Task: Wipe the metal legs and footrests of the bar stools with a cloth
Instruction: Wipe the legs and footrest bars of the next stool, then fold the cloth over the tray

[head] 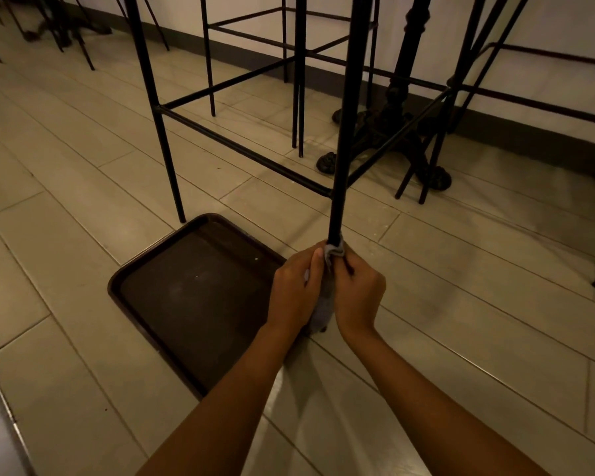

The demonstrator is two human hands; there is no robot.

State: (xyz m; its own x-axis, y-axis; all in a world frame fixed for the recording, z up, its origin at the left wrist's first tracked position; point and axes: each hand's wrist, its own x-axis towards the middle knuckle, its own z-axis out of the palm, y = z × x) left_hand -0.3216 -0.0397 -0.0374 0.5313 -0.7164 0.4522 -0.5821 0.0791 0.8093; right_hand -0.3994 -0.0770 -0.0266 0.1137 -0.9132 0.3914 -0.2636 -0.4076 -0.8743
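Fingers (318, 257) of both hands curled tight on grey cloth (324, 309), wrapped round nearest stool leg (344, 139), low near floor (461, 269). Leg axis upright, rest of it straight above grip. Left hand (294, 286), right hand (358, 290) equally close. Tray (193, 286) just left.

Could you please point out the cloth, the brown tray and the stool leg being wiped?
cloth (334, 250): head view, on the grey fold at its top.
brown tray (189, 297): head view, on the bare middle of its base.
stool leg (346, 132): head view, on the middle of its black shaft.
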